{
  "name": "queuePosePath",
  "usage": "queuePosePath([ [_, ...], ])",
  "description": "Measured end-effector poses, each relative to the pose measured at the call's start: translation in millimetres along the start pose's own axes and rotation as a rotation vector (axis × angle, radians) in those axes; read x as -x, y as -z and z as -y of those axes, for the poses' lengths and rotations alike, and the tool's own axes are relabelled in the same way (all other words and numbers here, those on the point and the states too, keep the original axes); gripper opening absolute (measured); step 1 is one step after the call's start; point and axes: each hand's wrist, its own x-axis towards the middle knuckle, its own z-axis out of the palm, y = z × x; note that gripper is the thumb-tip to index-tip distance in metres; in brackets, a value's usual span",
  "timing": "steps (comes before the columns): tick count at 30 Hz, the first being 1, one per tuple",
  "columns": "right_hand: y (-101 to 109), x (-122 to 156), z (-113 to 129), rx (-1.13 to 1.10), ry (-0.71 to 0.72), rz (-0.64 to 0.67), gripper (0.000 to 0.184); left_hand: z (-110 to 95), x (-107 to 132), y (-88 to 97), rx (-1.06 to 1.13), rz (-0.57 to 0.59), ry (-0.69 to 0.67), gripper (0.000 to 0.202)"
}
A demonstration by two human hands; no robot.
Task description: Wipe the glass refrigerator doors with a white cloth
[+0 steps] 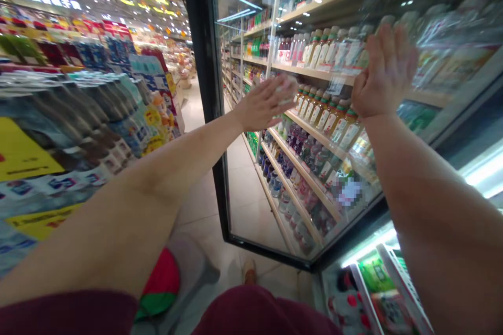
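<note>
**Currently: both hands up on the cooler's glass door**

Okay, the glass door (255, 199) stands swung open in front of me, long axis upright, with its black frame (204, 89) along the left and bottom edges. My right hand (387, 70) is spread flat near the pane's upper right, fingers released, palm on the glass, holding nothing. My left hand (265, 103) is lower and nearer the frame's left edge. Its fingers stretch toward the pane with a blurred whitish patch (286, 86) at the tips. It could be cloth or glare, so I cannot tell whether it grips anything. The pane lies straight ahead of both palms. Bottles (322, 115) show in rows through the glass. Green packs (375, 272) sit inside the cooler, bottom right.
</note>
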Motion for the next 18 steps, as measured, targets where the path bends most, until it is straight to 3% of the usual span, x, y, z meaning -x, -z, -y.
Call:
queuePosePath([
  [3, -0.4, -0.1, -0.3, 0.017, -0.004, 0.011, 0.071, 3.6, 10.3, 0.3, 0.034, 0.094, -0.116, 0.051],
  [9, -0.8, -1.7, -1.3, 0.028, -0.023, 0.036, 0.073, 23.1, 16.4, 9.4, -0.078, -0.099, 0.167, 0.057],
  [13, 1.7, -1.7, 1.9, 0.025, -0.039, 0.035, 0.074, 15.0, 24.7, 0.1, -0.009, 0.008, -0.057, 0.053],
  [15, 3.6, -1.1, 3.8, 0.023, -0.037, 0.035, 0.074, 17.6, 22.9, 7.1, 0.012, 0.046, -0.126, 0.051],
  [18, 5.4, -0.4, 4.8, 0.02, -0.035, 0.033, 0.073, 27.6, 11.1, 29.8, -0.035, -0.02, 0.02, 0.052],
])
